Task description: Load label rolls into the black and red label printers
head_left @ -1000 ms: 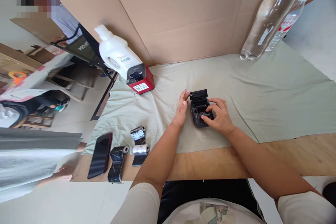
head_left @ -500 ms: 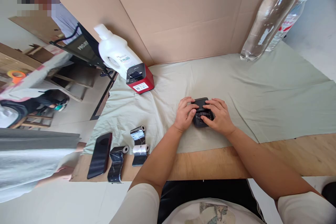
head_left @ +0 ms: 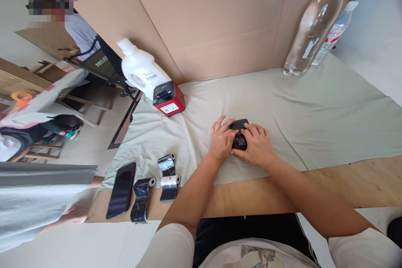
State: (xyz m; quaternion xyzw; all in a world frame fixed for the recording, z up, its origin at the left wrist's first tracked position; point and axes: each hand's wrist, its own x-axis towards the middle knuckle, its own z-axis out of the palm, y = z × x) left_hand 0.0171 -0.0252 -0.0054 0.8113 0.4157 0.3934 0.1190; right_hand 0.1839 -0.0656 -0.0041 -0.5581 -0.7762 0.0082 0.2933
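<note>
Black printer (head_left: 238,127): small, lid down, on the green cloth (head_left: 314,104) at mid-desk (head_left: 345,184), long axis running near to far. Left hand (head_left: 222,139): on its left side, fingers curled over the far top edge. Right hand (head_left: 256,145): on its right and near side, fingers pressing the top. Both grips clasp the printer between them, equally near; a shiny strip seems to show at its near end, though hands hide most of it.

Elsewhere: red printer (head_left: 168,100) and white jug (head_left: 141,71) far left; phone (head_left: 121,189) and three black rolls (head_left: 157,182) near left; two bottles (head_left: 310,25) far right; cardboard wall (head_left: 220,21) behind.
</note>
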